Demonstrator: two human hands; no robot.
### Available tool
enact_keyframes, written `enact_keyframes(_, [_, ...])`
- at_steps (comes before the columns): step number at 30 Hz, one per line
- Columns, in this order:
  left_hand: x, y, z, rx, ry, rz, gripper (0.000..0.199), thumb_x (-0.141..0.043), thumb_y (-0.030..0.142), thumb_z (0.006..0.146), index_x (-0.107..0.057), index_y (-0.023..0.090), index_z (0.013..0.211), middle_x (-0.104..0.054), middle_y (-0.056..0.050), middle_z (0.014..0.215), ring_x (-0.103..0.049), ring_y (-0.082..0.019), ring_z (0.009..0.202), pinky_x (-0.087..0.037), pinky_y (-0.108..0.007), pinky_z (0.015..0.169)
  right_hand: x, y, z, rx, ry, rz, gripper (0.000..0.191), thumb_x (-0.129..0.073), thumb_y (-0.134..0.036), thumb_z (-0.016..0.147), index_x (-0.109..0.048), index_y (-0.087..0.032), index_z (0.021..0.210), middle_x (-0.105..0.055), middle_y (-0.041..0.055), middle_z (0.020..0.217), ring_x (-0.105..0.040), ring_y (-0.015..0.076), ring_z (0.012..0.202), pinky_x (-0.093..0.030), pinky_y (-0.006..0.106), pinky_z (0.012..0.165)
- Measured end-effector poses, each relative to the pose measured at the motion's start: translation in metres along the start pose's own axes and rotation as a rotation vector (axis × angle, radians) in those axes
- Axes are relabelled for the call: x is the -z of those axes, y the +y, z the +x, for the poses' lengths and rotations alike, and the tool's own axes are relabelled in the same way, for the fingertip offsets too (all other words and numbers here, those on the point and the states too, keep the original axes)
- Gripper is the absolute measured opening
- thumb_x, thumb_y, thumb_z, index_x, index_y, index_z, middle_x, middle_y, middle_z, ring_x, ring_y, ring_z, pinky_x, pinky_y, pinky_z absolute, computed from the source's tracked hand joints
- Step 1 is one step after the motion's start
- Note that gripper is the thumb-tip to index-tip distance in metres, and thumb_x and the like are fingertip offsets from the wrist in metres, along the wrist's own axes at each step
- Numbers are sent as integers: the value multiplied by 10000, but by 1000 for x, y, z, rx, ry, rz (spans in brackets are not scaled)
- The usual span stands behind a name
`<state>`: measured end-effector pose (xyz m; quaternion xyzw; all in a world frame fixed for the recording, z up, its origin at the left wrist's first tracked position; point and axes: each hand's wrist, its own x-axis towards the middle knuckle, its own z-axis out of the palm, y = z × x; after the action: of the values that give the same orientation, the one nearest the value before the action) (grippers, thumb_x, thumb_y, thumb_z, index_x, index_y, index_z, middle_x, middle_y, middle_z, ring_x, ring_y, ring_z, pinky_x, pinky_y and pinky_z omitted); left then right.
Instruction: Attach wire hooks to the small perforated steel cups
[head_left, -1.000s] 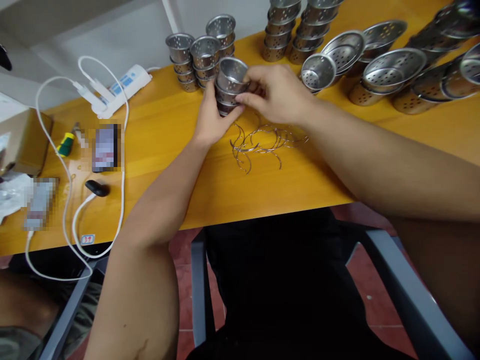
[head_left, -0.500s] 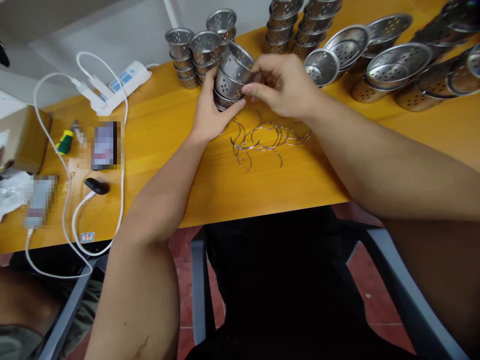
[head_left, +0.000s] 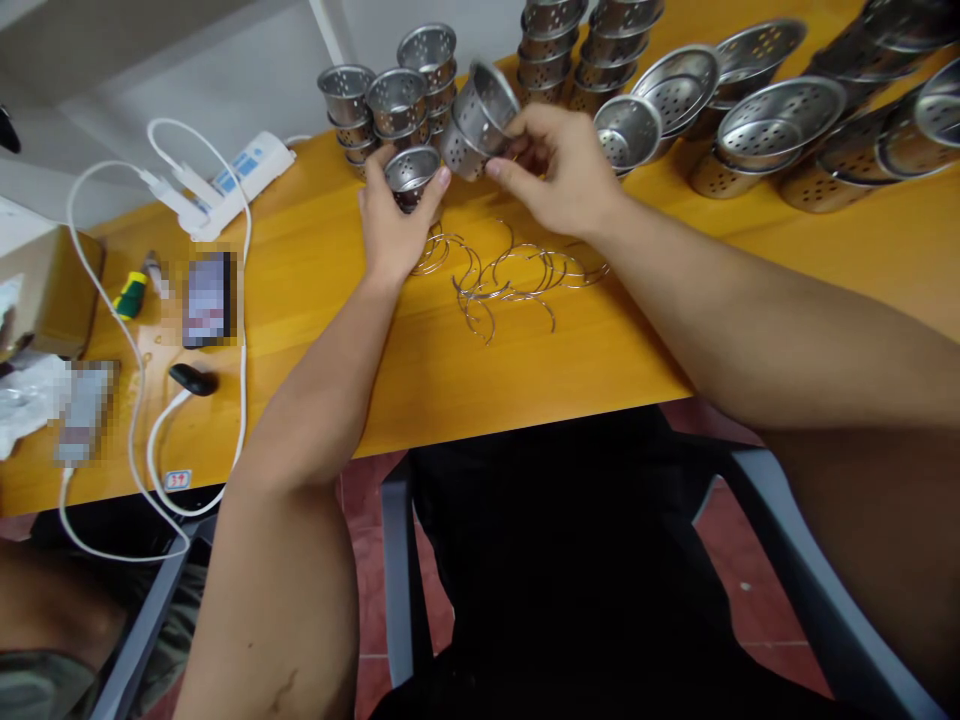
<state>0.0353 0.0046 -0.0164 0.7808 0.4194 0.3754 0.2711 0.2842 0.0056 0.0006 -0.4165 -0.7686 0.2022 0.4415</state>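
My left hand (head_left: 397, 215) is wrapped round a perforated metal cup (head_left: 413, 172), which stands upright low over the table. In my right hand (head_left: 559, 165), thumb and fingers pinch two nested perforated cups (head_left: 480, 120), tilted with their open end up to the right. The nested cups are apart from the left hand's cup. Behind my left hand stand several stacked perforated cups (head_left: 396, 100). Loose thin wire pieces (head_left: 510, 285), curved, lie on the table below my hands.
More stacks of perforated cups (head_left: 550, 50) and wider perforated baskets (head_left: 780, 120) fill the back right of the wooden table (head_left: 480, 390). At left are a power strip (head_left: 251, 175), white cables, a phone (head_left: 208, 300), a screwdriver (head_left: 132, 296) and a cardboard box (head_left: 56, 290). A person's leg shows at lower left.
The stack both hands held has come apart. My left hand has moved left and down with the lower cup; two nested cups remain in my right hand, lifted away from it.
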Motion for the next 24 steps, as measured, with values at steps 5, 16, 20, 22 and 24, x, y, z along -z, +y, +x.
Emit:
enact_keyframes(5, [-1, -4, -6, -102, 122, -21, 624, -798, 812, 769, -617, 494, 1274, -758, -21, 1363, -361, -268, 1677, -440, -549, 1221, -12, 2, -1, 70, 55, 120, 255, -754, -495, 930, -652, -275, 1009, -752, 20, 989, -633, 221, 812, -489, 358, 732])
enact_keyframes(16, [-12, -38, 28, -274, 619, -228, 778, -1009, 671, 640, -605, 370, 1231, -724, -7, 1224, -673, -229, 1092, -559, -451, 1027, -6, 7, -3, 9, -1, -119, 150, -789, -206, 923, -654, -232, 982, -719, 23, 933, -583, 195, 743, -430, 347, 739])
enact_keyframes(20, [-10, -30, 29, -74, 608, -264, 766, -959, 901, 444, -681, 353, 900, -794, 25, 898, -660, -228, 881, -540, -483, 887, -7, 13, -2, -69, -83, -279, 178, -829, -223, 913, -672, -267, 984, -706, 19, 909, -552, 226, 780, -423, 365, 750])
enact_keyframes(22, [-10, -25, 29, -87, 625, -289, 780, -954, 917, 386, -686, 379, 882, -798, 29, 884, -666, -240, 868, -535, -495, 873, -9, 17, -2, -76, -96, -305, 181, -832, -239, 916, -682, -265, 1012, -716, 36, 941, -554, 237, 803, -424, 370, 759])
enact_keyframes(24, [-10, -22, 28, -130, 607, -304, 735, -974, 869, 442, -682, 398, 925, -797, 39, 919, -664, -240, 884, -527, -496, 888, -10, 19, -1, -67, -102, -311, 210, -834, -243, 912, -689, -249, 1064, -723, 56, 966, -564, 241, 812, -421, 366, 751])
